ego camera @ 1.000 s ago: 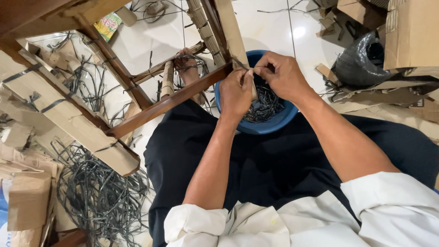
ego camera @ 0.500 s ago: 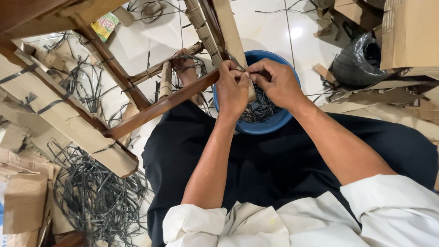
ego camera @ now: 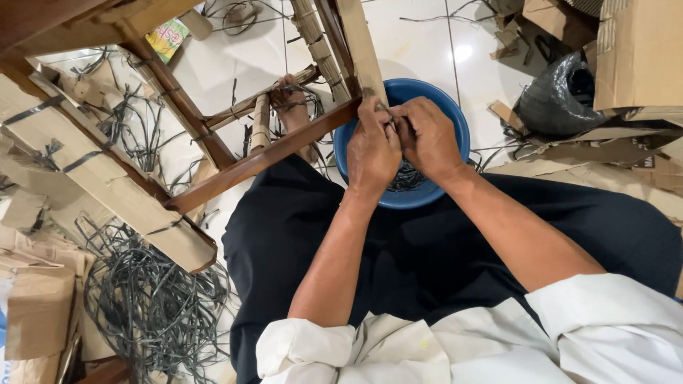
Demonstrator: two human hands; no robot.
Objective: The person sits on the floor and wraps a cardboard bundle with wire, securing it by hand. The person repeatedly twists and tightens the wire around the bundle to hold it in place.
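Both hands, left hand (ego camera: 373,153) and right hand (ego camera: 425,139), are pinching together on a thin dark grey strap (ego camera: 385,109) at the brown wooden chair frame (ego camera: 284,146), above a round blue plastic basin (ego camera: 427,195). Keeping the strap taut against the wood would probably help.

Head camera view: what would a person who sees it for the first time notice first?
First, the two hands at the centre: the left hand and the right hand are pressed together on a wooden frame rail, above a blue basin. Next, the grey strap tangle on the floor at lower left, and the black plastic bag at upper right.
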